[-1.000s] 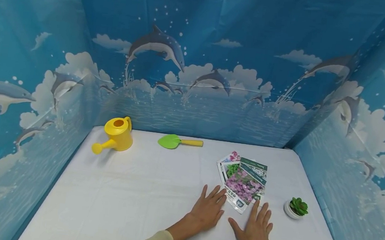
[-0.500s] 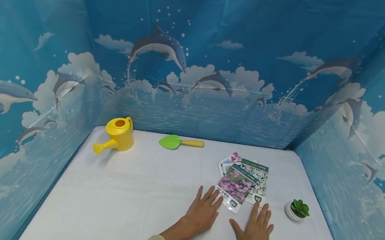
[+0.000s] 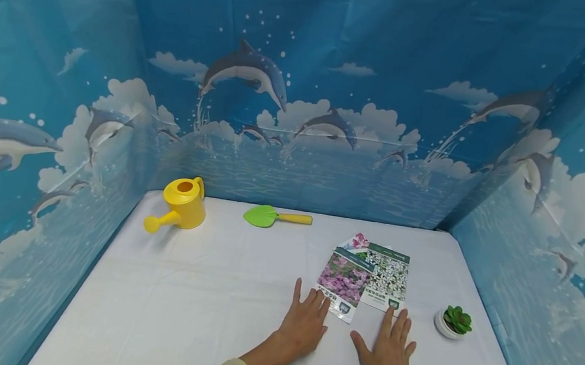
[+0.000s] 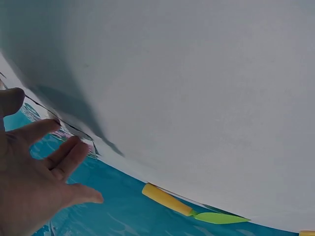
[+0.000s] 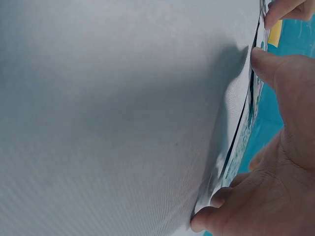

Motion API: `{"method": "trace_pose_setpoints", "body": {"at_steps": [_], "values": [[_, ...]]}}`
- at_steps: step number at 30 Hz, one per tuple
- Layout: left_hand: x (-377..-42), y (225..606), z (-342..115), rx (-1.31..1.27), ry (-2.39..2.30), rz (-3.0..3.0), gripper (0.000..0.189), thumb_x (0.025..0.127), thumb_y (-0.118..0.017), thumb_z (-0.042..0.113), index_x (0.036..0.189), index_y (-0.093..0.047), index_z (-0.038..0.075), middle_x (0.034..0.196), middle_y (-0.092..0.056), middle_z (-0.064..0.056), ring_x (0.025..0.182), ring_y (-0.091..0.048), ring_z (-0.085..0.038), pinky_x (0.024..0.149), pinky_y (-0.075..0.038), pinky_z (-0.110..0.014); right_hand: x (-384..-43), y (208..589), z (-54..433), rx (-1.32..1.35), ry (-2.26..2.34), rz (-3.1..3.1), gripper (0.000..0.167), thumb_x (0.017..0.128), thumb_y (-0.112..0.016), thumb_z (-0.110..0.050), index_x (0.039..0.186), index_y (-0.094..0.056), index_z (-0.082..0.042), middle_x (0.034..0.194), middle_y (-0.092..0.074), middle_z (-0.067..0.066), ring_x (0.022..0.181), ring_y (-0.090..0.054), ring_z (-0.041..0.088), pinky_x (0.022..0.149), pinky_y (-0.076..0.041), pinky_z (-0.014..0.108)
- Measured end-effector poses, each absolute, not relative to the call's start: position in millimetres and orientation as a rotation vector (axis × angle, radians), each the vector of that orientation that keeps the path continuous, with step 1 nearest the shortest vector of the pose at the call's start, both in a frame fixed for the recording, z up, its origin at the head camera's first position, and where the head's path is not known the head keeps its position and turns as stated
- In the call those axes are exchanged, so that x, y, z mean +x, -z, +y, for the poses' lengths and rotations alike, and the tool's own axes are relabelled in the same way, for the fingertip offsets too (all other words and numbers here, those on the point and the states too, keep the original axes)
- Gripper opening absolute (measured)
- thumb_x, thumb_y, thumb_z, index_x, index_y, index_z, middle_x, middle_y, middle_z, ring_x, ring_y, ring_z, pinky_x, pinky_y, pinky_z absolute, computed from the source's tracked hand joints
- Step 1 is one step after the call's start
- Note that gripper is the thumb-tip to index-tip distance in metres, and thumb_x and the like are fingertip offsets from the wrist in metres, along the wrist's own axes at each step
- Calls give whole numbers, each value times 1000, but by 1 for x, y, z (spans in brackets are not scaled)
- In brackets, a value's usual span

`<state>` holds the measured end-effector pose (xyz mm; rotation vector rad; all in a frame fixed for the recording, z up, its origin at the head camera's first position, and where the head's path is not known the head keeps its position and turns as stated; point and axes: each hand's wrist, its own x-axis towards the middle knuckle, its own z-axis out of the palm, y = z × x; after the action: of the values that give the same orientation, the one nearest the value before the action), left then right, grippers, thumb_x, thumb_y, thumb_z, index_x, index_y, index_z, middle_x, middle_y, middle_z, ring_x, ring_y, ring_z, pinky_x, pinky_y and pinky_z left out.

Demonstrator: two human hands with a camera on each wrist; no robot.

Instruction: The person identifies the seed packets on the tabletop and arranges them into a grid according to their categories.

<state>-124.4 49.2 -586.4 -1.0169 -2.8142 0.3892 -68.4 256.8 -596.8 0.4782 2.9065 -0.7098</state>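
My left hand (image 3: 301, 326) lies with fingers spread, its fingertips on the lower left edge of a seed packet with pink-purple flowers (image 3: 343, 280). My right hand (image 3: 388, 353) is spread out too, fingertips at the bottom edge of a seed packet with white flowers (image 3: 387, 274). The purple packet overlaps the left side of the white one. Behind them a packet with pink flowers (image 3: 357, 242) peeks out, mostly covered. In the left wrist view the fingers (image 4: 74, 152) are straight over the packets' edge. The right wrist view shows the right hand's palm (image 5: 280, 162) beside the packets.
A yellow watering can (image 3: 184, 204) stands at the back left of the white table (image 3: 177, 313). A green trowel with a yellow handle (image 3: 275, 217) lies at the back. Right of the right hand is a small potted succulent (image 3: 453, 322). Dolphin-print curtains (image 3: 294, 165) enclose three sides.
The left hand has slid left, drawing the purple-flower packet with it off the pile. More of the white-flower packet is uncovered. The right hand stays nearly in place.
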Motion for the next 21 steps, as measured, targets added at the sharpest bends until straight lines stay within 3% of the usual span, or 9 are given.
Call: {"method": "trace_pose_setpoints", "body": {"at_steps": [9, 16, 21], "values": [[-127, 598, 38, -1031, -335, -2810, 55, 107, -57, 58, 148, -61, 21, 174, -37, 0, 162, -32, -19, 127, -35, -59, -73, 595, 257, 438, 714, 2898, 115, 101, -72, -49, 166, -1, 14, 169, 17, 42, 157, 12, 61, 119, 1, 85], [-130, 589, 29, -1057, -164, -2883, 47, 109, -58, 50, 144, -60, 19, 167, -47, -1, 156, -44, -19, 124, -39, -62, -80, 593, 260, 375, 698, 2923, 113, 103, -69, -48, 166, 1, 13, 169, 17, 41, 157, 12, 62, 119, 3, 85], [-131, 586, 26, -1041, -187, -2890, 52, 110, -56, 47, 155, -54, 21, 159, -56, 2, 147, -51, -16, 122, -43, -57, -86, 592, 261, 340, 693, 2923, 112, 104, -69, -47, 166, 2, 13, 169, 18, 42, 157, 14, 61, 119, 4, 85]]}}
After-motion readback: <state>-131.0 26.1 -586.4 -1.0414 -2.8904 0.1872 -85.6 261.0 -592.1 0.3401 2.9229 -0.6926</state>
